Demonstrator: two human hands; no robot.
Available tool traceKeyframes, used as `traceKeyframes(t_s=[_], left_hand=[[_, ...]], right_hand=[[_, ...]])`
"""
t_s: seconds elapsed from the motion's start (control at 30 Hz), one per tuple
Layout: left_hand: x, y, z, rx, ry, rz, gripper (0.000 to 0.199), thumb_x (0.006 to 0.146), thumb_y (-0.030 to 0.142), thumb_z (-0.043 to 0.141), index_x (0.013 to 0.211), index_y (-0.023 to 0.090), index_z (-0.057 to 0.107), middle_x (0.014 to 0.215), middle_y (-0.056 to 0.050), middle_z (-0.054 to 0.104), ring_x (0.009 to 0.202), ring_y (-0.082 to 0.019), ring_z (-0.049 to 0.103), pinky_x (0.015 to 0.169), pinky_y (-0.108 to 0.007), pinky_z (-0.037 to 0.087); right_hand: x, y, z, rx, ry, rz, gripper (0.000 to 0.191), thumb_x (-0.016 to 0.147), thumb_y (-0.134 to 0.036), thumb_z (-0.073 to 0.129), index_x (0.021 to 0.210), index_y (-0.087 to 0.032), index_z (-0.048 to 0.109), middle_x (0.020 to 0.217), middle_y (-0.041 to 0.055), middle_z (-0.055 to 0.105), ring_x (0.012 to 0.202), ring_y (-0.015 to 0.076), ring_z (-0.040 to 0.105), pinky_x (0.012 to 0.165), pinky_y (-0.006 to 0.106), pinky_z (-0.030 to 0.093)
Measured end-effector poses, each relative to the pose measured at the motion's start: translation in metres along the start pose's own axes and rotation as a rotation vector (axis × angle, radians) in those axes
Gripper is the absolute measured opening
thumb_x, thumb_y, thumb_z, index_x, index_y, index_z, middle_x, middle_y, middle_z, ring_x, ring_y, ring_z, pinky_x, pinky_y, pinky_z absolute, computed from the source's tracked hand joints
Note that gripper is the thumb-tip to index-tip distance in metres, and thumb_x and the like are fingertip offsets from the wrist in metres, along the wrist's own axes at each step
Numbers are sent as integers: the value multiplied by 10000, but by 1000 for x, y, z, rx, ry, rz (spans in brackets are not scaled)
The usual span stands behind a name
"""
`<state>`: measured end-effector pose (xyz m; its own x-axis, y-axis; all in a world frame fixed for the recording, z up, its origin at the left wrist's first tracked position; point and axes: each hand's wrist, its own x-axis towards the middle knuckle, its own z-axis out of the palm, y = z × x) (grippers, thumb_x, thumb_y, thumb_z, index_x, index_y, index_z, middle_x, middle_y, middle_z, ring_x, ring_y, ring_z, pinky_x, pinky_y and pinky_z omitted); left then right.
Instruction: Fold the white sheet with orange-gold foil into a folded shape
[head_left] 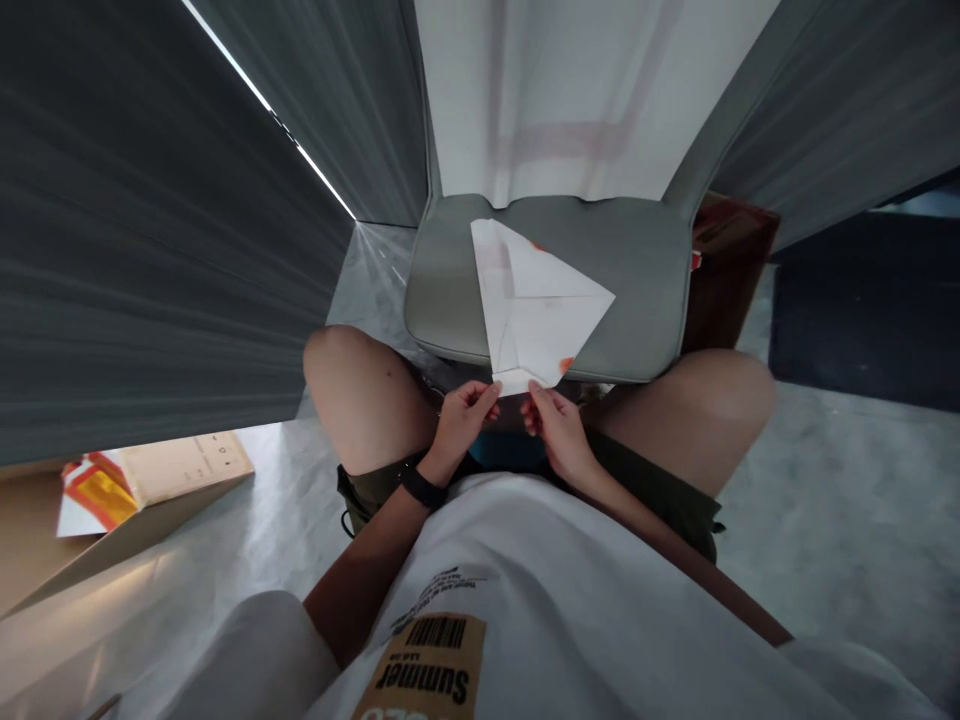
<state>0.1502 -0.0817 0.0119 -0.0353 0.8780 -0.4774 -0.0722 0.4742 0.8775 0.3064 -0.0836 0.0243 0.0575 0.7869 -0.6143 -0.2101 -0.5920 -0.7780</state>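
A folded white paper (536, 300) with small orange marks lies on the grey chair seat (645, 320), its near edge reaching over the seat's front. It tapers to a point on the right, and crease lines show across it. My left hand (466, 415) pinches the near left corner between thumb and fingers. At the near edge, a little to the right, my right hand (553, 420) grips the paper with the thumb on top and the fingers curled below. A narrow folded strip runs along that edge between the two hands.
White cloth (555, 100) covers the chair's backrest. Grey curtains (150, 220) hang at both sides. An open cardboard box (187, 470) with orange and white items stands at the lower left. A reddish-brown box (731, 270) is right of the chair, near a dark mat (862, 310).
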Motion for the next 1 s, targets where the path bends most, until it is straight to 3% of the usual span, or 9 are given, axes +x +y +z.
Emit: traceKeyframes(t_s=[0.23,0.47,0.83,1.0], left_hand=[[0,-3,1,16,14,-25,554,758,727,794,712,190,664,632,4,625,589,-122,561,599,-253,474],[3,-3,5,-9,57,-53,477,825,654,764,910,184,762,761,-32,710,729,-176,675,611,-261,499],[4,-9,12,37,130,66,407,846,598,746,868,192,780,744,-25,725,673,-159,648,628,-269,514],[3,-8,16,37,178,88,416,865,608,702,799,197,698,727,-10,663,667,-148,601,617,-258,507]], right_hand=[[5,2,-8,127,5,74,591,584,-729,892,749,-201,685,759,41,740,629,138,626,552,262,477],[6,5,-10,105,-13,68,635,539,-784,891,743,-205,730,795,69,778,667,174,665,560,282,497],[5,5,-15,144,-65,45,644,617,-794,856,803,-188,740,815,103,795,674,195,729,622,309,583],[7,6,-9,101,-87,-6,648,699,-847,766,762,-207,690,803,116,785,726,240,747,630,350,600]])
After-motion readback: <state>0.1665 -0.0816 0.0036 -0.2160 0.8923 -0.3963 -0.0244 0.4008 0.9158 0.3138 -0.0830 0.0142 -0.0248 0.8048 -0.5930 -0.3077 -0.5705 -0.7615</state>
